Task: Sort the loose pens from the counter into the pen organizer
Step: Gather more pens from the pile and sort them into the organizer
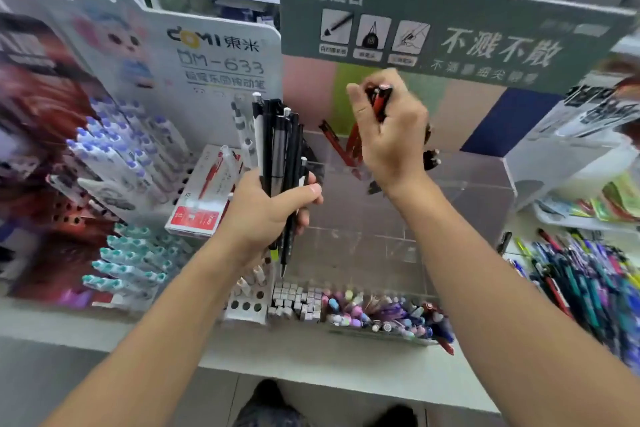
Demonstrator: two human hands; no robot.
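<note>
Printed on the white display card (214,55) at rear left: "DOMI", "DM-633" and Chinese characters. On the grey-green header board (450,31) at rear right: "DS" and large white Chinese characters, smaller lines too blurred to read. Left hand (273,208), raised over the middle of the tabletop (311,357), fingers wrapped round an upright bundle of black, grey and white pens (280,146). Right hand (391,135), further back, curled round a few red pens (379,99) held above the clear acrylic pen organizer (467,198). More red pens (334,144) leaning in the organizer's rear compartment, just left of that hand.
</note>
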